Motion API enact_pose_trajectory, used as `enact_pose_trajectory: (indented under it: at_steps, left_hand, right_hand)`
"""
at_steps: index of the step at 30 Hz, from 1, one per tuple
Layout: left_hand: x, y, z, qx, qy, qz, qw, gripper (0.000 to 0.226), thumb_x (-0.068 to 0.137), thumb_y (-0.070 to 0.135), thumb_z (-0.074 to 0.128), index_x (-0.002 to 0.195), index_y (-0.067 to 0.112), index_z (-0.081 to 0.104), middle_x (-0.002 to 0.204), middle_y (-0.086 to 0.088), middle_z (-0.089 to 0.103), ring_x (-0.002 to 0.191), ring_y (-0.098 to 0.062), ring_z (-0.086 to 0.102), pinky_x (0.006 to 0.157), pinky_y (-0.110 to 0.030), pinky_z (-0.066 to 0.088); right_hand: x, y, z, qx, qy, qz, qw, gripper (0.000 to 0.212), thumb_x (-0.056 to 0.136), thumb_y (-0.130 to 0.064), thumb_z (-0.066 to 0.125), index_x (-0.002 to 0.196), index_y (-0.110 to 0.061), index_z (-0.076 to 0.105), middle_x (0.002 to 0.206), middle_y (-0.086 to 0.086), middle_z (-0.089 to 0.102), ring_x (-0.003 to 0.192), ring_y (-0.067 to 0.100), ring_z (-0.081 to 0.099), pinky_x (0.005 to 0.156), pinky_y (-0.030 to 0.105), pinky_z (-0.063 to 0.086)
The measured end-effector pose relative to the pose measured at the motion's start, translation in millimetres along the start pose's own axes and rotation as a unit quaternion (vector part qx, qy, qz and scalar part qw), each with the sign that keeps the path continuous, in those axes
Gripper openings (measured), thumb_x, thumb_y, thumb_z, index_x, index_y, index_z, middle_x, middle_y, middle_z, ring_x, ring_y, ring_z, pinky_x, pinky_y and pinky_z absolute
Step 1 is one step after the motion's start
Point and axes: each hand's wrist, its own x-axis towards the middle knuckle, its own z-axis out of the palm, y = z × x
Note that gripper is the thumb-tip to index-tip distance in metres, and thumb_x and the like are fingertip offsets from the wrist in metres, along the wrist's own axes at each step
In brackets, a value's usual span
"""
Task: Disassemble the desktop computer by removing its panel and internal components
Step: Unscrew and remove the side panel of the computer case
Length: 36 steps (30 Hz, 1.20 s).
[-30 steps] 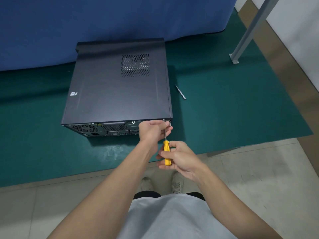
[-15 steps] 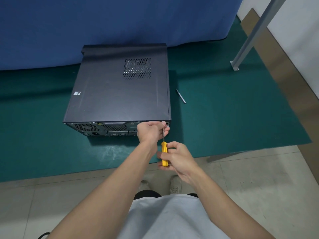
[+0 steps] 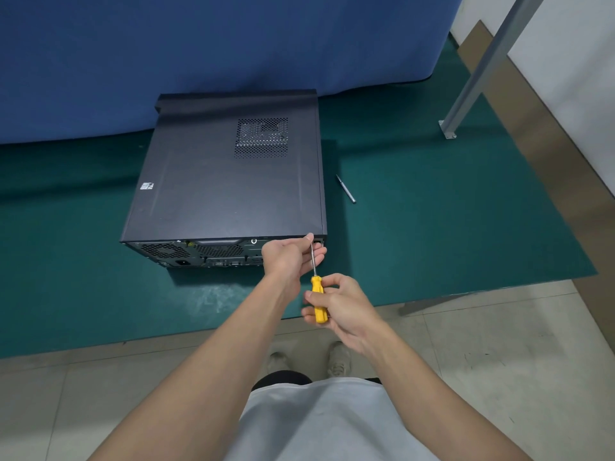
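A metal bit [image 3: 346,189] is lying beside the computer [image 3: 226,181]. The right hand [image 3: 347,306] is gripping the screwdriver [image 3: 316,285]; the left hand [image 3: 286,257], pinching its shaft, is hiding the tip.

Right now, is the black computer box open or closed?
Closed. Its panel lies flat over the whole top, no insides showing. The right hand holds the yellow screwdriver at its rear corner.

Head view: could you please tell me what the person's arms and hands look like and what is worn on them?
The left hand and the right hand are bare: no gloves, rings or watch show. The left forearm and the right forearm are bare too, with no sleeve in view. A light grey shirt covers the body.
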Motion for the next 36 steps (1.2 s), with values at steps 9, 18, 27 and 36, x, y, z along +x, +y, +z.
enact_pose_trajectory:
  at_steps: [9, 18, 27, 36]
  left_hand:
    - [2, -1, -1, -0.006, -0.017, -0.012, 1.000, 0.015, 0.090, 0.006, 0.065, 0.095, -0.008, 0.064, 0.086, -0.022, 0.072, 0.076, -0.028, 0.073, 0.065, -0.029, 0.060]
    - [4, 1, -2, -0.027, -0.033, -0.036, 0.998, 0.038, 0.093, 0.028, 0.064, 0.095, -0.010, 0.061, 0.093, -0.026, 0.070, 0.081, -0.031, 0.073, 0.071, -0.033, 0.060]
    - [5, -1, -7, -0.025, -0.049, -0.029, 0.998, 0.023, 0.088, 0.010, 0.068, 0.100, -0.010, 0.063, 0.093, -0.025, 0.071, 0.081, -0.030, 0.073, 0.071, -0.032, 0.061]
    - [5, -4, -8, 0.051, -0.055, 0.020, 0.997, 0.014, 0.090, 0.004, 0.065, 0.095, -0.008, 0.067, 0.089, -0.021, 0.072, 0.078, -0.026, 0.073, 0.070, -0.030, 0.060]
  right_hand:
    - [-1, -4, 1, -0.022, 0.025, 0.007, 0.999, 0.016, 0.097, -0.014, 0.054, 0.100, 0.001, 0.059, 0.087, 0.015, 0.068, 0.069, 0.020, 0.064, 0.061, 0.027, 0.054]
    - [-4, -7, 4, -0.005, 0.033, 0.017, 0.999, 0.025, 0.100, -0.019, 0.047, 0.095, 0.002, 0.059, 0.079, 0.014, 0.065, 0.056, 0.013, 0.051, 0.049, 0.023, 0.041]
    - [-3, -5, 4, -0.002, 0.033, 0.017, 0.999, 0.019, 0.094, -0.016, 0.058, 0.105, -0.001, 0.056, 0.079, 0.012, 0.065, 0.054, 0.014, 0.054, 0.046, 0.024, 0.042]
    - [3, -4, -31, -0.210, 0.099, 0.001, 0.973, 0.016, 0.086, -0.020, 0.067, 0.078, -0.016, 0.053, 0.061, -0.002, 0.050, 0.052, 0.011, 0.042, 0.048, 0.022, 0.033]
